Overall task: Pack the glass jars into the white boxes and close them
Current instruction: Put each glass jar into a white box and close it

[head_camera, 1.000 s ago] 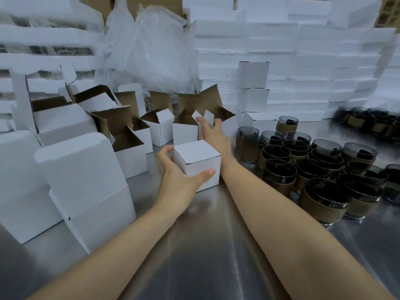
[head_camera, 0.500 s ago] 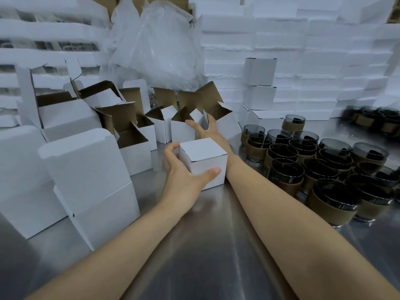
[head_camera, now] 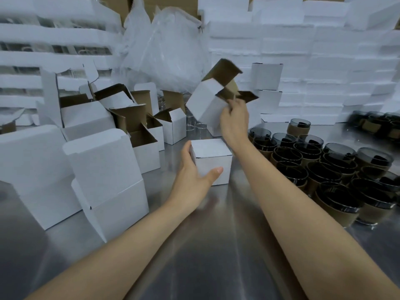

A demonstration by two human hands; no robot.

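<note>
While the left hand (head_camera: pixel 191 182) cups the closed box (head_camera: pixel 211 152), the right hand (head_camera: pixel 234 121) pinches an open box (head_camera: pixel 203 102) above it, probably for the next jar (head_camera: pixel 287 155).

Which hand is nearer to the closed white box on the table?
Left. The left hand holds the closed white box; the right hand is above it, gripping an open box.

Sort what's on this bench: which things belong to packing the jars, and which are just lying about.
In the job: the open box gripped in the right hand; the closed box held by the left hand; the glass jars; the other open boxes.
Lying about: the plastic bag; the white stacks behind; the big white boxes at left.
</note>
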